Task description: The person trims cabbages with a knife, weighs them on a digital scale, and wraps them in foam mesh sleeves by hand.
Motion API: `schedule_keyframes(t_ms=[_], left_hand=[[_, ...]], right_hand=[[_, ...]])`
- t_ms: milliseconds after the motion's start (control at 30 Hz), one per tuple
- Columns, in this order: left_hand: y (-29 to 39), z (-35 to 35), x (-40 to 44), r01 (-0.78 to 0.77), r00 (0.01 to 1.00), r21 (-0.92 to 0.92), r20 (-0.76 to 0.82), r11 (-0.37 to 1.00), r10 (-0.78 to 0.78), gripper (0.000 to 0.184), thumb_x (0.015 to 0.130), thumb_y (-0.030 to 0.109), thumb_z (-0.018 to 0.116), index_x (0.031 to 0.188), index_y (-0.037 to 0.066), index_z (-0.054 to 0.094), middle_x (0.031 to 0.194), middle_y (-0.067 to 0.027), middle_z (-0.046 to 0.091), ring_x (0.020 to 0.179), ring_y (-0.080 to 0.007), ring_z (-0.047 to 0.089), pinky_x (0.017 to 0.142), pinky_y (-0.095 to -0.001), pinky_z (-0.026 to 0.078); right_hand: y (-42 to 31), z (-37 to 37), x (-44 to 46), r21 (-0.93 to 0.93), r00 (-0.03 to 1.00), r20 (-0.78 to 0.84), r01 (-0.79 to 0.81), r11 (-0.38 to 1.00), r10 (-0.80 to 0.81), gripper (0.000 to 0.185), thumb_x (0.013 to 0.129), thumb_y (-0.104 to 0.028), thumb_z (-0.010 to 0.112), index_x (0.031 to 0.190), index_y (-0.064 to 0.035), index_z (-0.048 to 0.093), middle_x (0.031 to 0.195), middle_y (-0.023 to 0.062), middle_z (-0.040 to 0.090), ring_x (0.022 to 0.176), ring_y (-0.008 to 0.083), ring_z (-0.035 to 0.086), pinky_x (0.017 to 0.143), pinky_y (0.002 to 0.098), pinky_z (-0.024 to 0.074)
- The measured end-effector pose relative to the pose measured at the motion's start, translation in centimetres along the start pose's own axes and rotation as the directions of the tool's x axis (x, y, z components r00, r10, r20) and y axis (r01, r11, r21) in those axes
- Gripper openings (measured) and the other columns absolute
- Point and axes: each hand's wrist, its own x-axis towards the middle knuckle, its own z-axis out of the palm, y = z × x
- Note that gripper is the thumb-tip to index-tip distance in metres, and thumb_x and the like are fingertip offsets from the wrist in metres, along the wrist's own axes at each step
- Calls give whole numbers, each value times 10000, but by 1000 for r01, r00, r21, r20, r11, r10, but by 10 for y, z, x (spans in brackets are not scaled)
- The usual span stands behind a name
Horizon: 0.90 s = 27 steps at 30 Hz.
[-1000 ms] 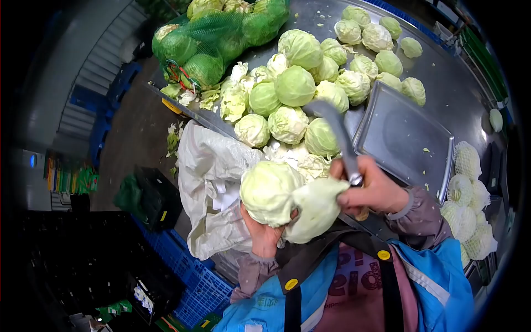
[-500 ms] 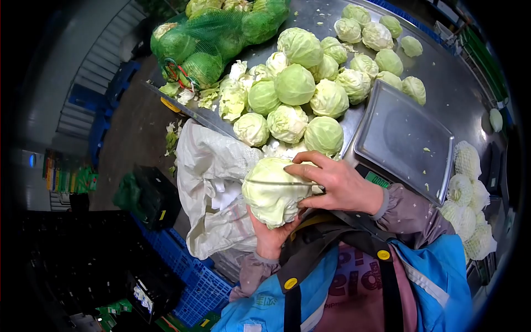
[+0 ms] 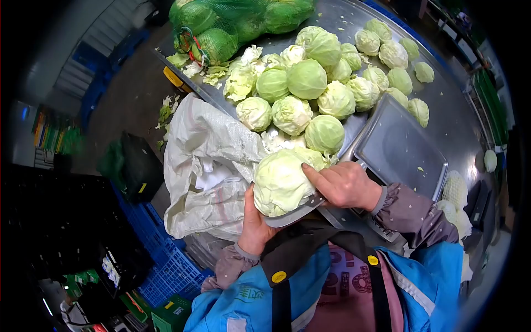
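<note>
So the cabbage (image 3: 282,182) is right between the two hands, sitting in the left hand (image 3: 254,228), which is cupped under its near left side with the thumb up along it. Right hand (image 3: 347,185) is closed around a knife (image 3: 296,216), index finger stretched out onto the cabbage. Blade runs along the near underside, pointing toward the left hand; can't tell if it's actually biting in or just resting there.

Most of the left fingers are hidden behind the cabbage, and the knife handle is mostly lost in the right fist. Just left of the left hand there's a crumpled white sack (image 3: 207,141), inside hard to make out. Past both hands is a pile of loose cabbages (image 3: 307,79), with a green net bag (image 3: 232,27) beyond, cut off up top. Metal pan (image 3: 404,146) beyond the right hand; whatever's under it is partly covered by the sleeve (image 3: 417,213).
</note>
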Motion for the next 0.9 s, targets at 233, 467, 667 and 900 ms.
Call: schedule_keyframes(t_ms=[233, 467, 667, 900], left_hand=[[-4, -22, 5, 366, 868, -655, -15, 661, -496, 641, 800, 553, 397, 1314, 176, 336, 1309, -120, 383, 1169, -354, 397, 841, -540, 407], [-27, -32, 1, 416, 840, -758, 110, 502, -531, 786, 755, 648, 376, 1369, 184, 218, 1382, -188, 213, 1183, -523, 259, 761, -457, 484], [-28, -35, -8, 413, 834, -780, 118, 469, -538, 727, 765, 664, 307, 1302, 176, 345, 1279, -120, 410, 1063, -364, 470, 692, -489, 476], [-31, -32, -9, 411, 866, -806, 200, 427, -458, 744, 758, 697, 263, 1294, 189, 353, 1264, -120, 432, 1029, -386, 507, 661, -547, 493]], right_hand=[[18, -8, 11, -4, 989, -150, 8, 1000, -9, 250, 681, -110, 559, 904, -6, 600, 470, -2, 410, 402, 112, 470, 360, 269, 370], [33, -24, 28, 436, 854, 47, -484, 759, 518, 490, 697, -216, 665, 1095, 12, 493, 691, 94, 562, 616, 276, 562, 586, 358, 452], [12, -16, 11, 640, 915, 262, -403, 654, 308, 597, 651, -242, 710, 1149, 6, 492, 982, 184, 577, 894, 325, 564, 779, 357, 452], [-2, -40, 8, 623, 879, 284, -472, 623, 382, 434, 654, -92, 621, 1058, 21, 512, 959, 174, 574, 855, 335, 572, 740, 373, 467]])
